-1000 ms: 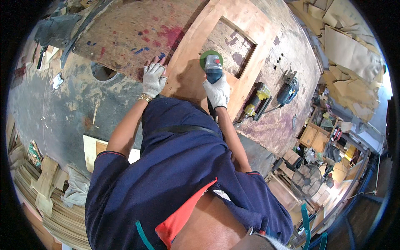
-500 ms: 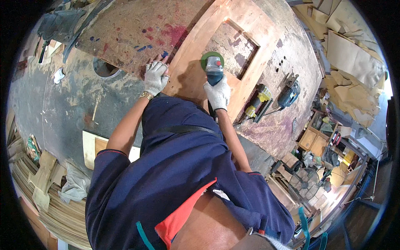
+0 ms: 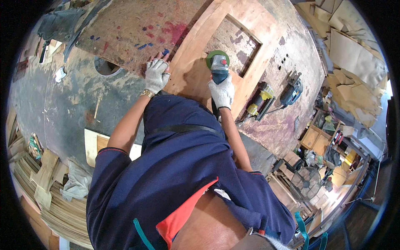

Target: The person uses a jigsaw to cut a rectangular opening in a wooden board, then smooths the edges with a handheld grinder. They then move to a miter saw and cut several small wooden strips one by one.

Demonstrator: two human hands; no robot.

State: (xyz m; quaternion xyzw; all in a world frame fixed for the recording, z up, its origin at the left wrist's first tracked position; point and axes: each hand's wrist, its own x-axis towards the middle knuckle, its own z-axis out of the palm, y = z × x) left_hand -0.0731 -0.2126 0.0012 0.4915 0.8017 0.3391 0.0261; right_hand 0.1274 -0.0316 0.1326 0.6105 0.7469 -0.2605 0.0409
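My right hand (image 3: 222,91), in a white knit glove, is wrapped round the body of an angle grinder (image 3: 219,68) with a green disc. The disc sits over the wooden door panel (image 3: 191,62), close to the lower left corner of its rectangular opening. My left hand (image 3: 156,75), gloved with bare fingertips, lies at the panel's left edge with fingers stretched out. It holds nothing. A gold watch is on that wrist. Whether the disc touches the wood cannot be made out.
Right of the panel lie a yellow and black power tool (image 3: 260,101) and a blue jigsaw (image 3: 291,92). A round hole (image 3: 107,66) opens in the worktable at left. Wood strips (image 3: 62,212) are stacked lower left; a fan (image 3: 306,182) stands lower right.
The grinder and my right hand have shifted slightly to the right. My left hand keeps its place at the panel's edge, and the view has moved a little.
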